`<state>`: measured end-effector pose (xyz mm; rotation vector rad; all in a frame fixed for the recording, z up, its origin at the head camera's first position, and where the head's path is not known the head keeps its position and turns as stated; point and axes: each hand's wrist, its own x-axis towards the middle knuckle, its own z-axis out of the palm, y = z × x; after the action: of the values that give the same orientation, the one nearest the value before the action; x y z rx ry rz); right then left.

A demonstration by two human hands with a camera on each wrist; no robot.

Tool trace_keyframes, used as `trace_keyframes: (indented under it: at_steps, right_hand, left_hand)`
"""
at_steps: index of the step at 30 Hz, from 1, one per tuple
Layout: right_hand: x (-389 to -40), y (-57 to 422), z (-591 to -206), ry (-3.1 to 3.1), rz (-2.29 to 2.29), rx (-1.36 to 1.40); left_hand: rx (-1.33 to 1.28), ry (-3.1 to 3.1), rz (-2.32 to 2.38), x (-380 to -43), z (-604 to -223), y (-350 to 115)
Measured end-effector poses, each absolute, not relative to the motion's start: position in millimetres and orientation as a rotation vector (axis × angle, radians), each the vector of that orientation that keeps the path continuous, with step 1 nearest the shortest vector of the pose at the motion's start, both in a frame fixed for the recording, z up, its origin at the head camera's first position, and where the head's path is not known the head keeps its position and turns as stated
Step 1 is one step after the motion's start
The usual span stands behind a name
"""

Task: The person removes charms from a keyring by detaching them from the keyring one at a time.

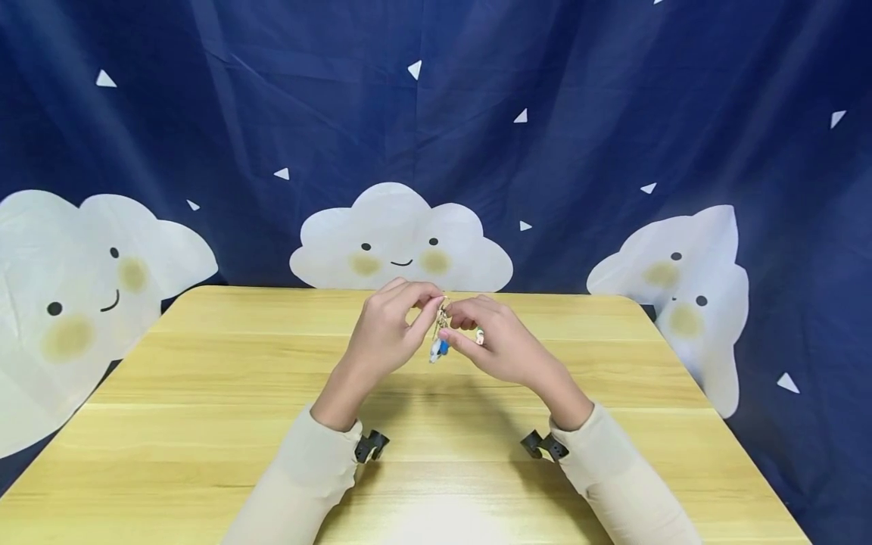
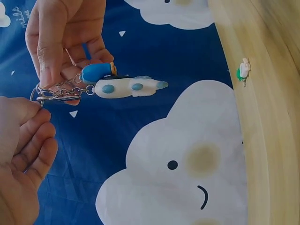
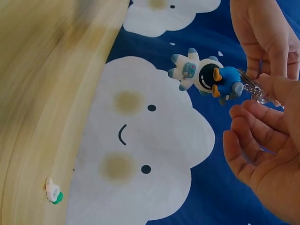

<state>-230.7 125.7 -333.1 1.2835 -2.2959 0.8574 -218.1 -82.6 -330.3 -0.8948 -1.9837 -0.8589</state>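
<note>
1. L hand (image 1: 390, 325) fingers pinched key ring (image 2: 32, 94), R hand (image 1: 502, 339) fingers the chains (image 2: 83, 89), above tabletop (image 1: 204, 378).
2. Loose pinch could've dropped blue charm (image 2: 95, 73) & white charm (image 2: 123, 88).
3. Chains overlapped; hasty tug poss. snagged 'em.

Left hand (image 1: 388, 327) and right hand (image 1: 507, 344) hold a silvery keychain (image 2: 65, 98); white astronaut (image 2: 123, 88) and blue charm (image 2: 96, 73), perhaps a penguin, dangle.

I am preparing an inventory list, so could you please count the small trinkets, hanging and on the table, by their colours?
White-and-pale-blue trinket, hanging: 1
Blue-and-orange trinket, hanging: 1
White-and-green trinket, on the table: 1
Total: 3
</note>
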Motion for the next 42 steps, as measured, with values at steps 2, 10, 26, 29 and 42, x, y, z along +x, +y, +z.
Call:
trace_keyframes:
  at_steps: [2, 10, 26, 29, 42]
  right_hand:
    - [-230.5, 126.5, -333.5, -2.292, 0.869, 1.28]
    - [-228.1, 129.3, -332.1, -2.227, 0.838, 1.259]
    - [-225.3, 137.9, -322.1, -2.05, 0.805, 1.218]
    - [-223.5, 138.8, -319.2, -2.015, 0.793, 1.225]
    - [-215.5, 139.2, -310.1, -1.951, 0.735, 1.235]
  left_hand:
    - [-0.895, -1.982, -0.862, -218.1, -330.1, -82.5]
    - [-0.878, -1.983, -0.878, -218.9, -330.5, -82.2]
    - [-0.899, -1.944, -0.903, -219.2, -330.3, -81.8]
    - [-0.916, -1.935, -0.913, -219.9, -330.9, -80.8]
    - [-0.977, -2.024, -0.937, -218.0, -332.8, -76.8]
